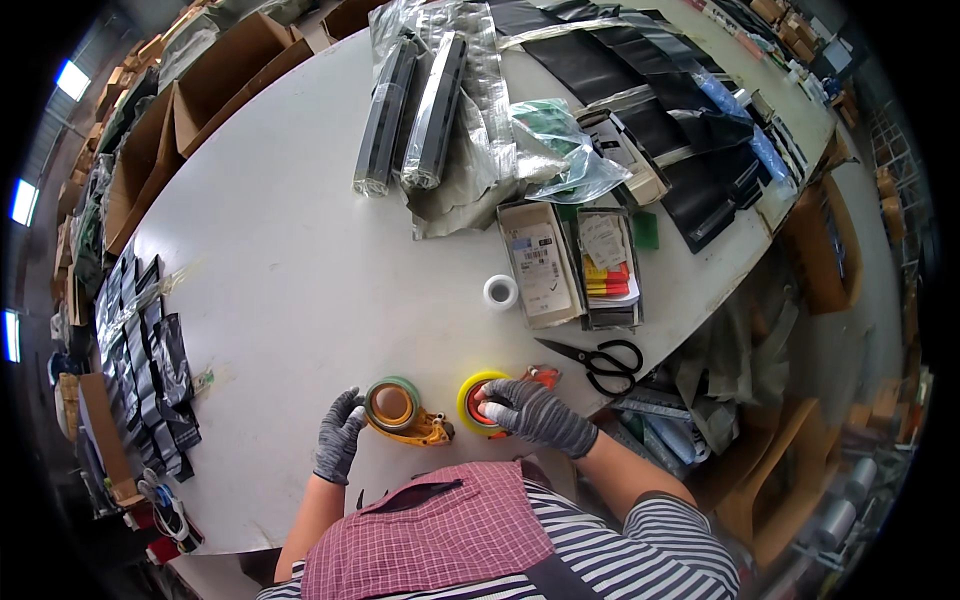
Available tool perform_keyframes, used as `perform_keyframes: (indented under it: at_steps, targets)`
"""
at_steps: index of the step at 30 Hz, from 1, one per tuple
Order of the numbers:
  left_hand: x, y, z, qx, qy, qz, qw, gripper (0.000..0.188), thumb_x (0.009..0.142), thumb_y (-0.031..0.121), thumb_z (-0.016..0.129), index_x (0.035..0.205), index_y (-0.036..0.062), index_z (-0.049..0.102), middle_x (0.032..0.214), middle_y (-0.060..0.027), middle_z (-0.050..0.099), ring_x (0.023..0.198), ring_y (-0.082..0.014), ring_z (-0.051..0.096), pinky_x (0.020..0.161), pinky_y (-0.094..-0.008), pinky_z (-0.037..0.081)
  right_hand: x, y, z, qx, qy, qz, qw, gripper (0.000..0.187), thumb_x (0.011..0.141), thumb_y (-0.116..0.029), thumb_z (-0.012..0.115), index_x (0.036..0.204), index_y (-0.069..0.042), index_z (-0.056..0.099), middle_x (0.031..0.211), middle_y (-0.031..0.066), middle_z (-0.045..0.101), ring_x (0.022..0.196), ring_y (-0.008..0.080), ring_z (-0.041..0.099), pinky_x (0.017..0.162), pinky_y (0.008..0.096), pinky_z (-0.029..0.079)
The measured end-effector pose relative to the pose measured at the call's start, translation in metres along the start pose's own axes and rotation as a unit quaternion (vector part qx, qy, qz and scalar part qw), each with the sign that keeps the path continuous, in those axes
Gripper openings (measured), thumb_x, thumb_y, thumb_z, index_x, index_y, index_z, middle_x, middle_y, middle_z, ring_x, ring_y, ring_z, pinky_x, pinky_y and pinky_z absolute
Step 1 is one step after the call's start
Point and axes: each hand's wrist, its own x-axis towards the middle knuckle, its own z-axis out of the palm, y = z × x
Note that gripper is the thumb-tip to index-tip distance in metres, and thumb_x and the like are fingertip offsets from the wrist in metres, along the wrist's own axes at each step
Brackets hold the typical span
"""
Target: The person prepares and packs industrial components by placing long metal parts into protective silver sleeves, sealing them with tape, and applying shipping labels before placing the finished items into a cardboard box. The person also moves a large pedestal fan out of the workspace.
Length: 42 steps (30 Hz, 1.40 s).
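My left hand (342,436), in a grey knitted glove, rests on the white table (300,270) with its fingers a little apart. Just right of it lies an orange-yellow tape dispenser (432,431) carrying a green-edged roll of brown tape (391,402). In the same kind of glove, my right hand (548,412) grips a second tape dispenser, with a red-orange body (543,375) and a bright yellow roll (466,400). Its fingertips reach into the middle of that roll. Black-handled scissors (612,368) lie just beyond my right hand.
A small white roll (500,292) stands beside open boxes of labels (541,265). Farther back are two wrapped grey bundles (434,110), clear plastic bags (570,150) and black sheets (640,80). Black packets (150,350) lie at the left edge; cardboard boxes (215,85) stand beyond.
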Motion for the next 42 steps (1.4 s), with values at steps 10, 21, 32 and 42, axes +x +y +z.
perform_keyframes:
  at_steps: [10,21,32,42]
  targets:
    - [0.017,-0.005,0.009,0.217,0.015,0.003,0.976,0.038,0.092,0.008,0.062,0.128,-0.0008,0.054,0.113,-0.0102,0.065,0.103,-0.0167,0.061,0.091,-0.0289,0.049,0.056,-0.013,-0.01,-0.011,-0.067,0.014,0.998,0.033,0.09,-0.024,0.063,0.111,0.002,0.063,0.099,0.0173,0.069,0.094,0.0246,0.067,0.087,0.0328,0.051]
    - [0.034,-0.021,-0.027,0.63,0.123,0.232,0.731,0.054,0.096,0.031,0.041,0.141,0.0011,0.038,0.147,-0.0203,0.037,0.138,-0.0388,0.031,0.115,-0.0508,0.02,0.11,-0.052,-0.043,0.029,0.085,-0.11,0.99,0.022,0.088,-0.017,0.064,0.101,0.001,0.065,0.088,0.0165,0.068,0.079,0.0245,0.067,0.074,0.033,0.052]
    - [0.037,-0.059,-0.038,0.635,0.138,0.299,0.699,0.051,0.098,0.024,0.039,0.143,0.0006,0.038,0.151,-0.0191,0.034,0.14,-0.0348,0.03,0.116,-0.0457,0.02,-0.113,0.069,0.017,-0.028,0.556,0.031,0.83,0.014,0.09,-0.018,0.061,0.093,-0.004,0.066,0.084,0.0148,0.068,0.075,0.032,0.065,0.071,0.0382,0.052]
    - [0.038,-0.069,-0.044,0.602,0.112,0.287,0.737,0.051,0.099,0.023,0.043,0.145,0.0008,0.036,0.15,-0.0194,0.034,0.141,-0.0332,0.029,0.116,-0.0416,0.021,-0.274,0.269,0.088,0.176,0.616,0.301,0.706,0.021,0.086,-0.018,0.06,0.099,-0.002,0.066,0.089,0.0104,0.069,0.08,0.0252,0.064,0.077,0.0367,0.051]
